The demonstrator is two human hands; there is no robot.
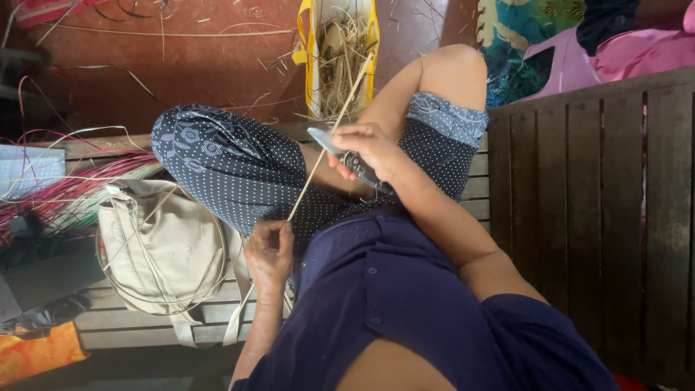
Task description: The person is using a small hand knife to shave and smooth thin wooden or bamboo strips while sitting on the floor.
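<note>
A thin pale reed strip [322, 153] runs slantwise above the lap. The left hand [269, 251] pinches its near end with fingers closed on it. The right hand [371, 150] grips a knife [340, 153], its blade against the strip. Left lies a beige bag [163, 250]; beyond, a yellow-edged bag of shavings [337, 54].

A slatted wooden bench [579, 217] carried the seated person. A beige cloth bag [163, 250] lay on its slats beside pink and pale strips [65, 192], and an orange bag [36, 351] sat nearby.
</note>
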